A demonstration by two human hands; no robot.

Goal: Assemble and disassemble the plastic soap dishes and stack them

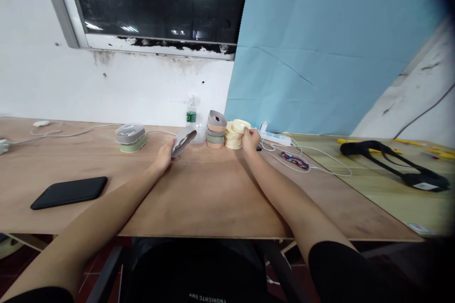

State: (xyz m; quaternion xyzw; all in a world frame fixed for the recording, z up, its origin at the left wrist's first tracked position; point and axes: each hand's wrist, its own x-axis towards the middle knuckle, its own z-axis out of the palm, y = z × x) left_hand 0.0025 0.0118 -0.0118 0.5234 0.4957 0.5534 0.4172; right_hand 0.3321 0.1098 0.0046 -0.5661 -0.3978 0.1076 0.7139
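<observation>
My left hand [164, 156] grips a thin grey plastic shell [182, 142] with a cut-out edge, tilted above the table. My right hand [250, 140] is closed on the rim of a pale yellow plastic piece [241, 126], a shallow dish-like shape. That piece is at the top of a stack of similar yellow pieces [232, 141]; whether it still touches them I cannot tell. Just left of it rises a stack of grey, orange and green shells [215, 135]. Farther left, a grey shell [130, 132] sits on a green one [133, 146].
A clear bottle [191, 112] with a green label stands against the wall. At right are a white power strip [276, 138], looped white cables and a dark red patterned object [295, 160]. A black phone-like slab [69, 192] lies front left; a black strap-like frame [394, 163] lies far right.
</observation>
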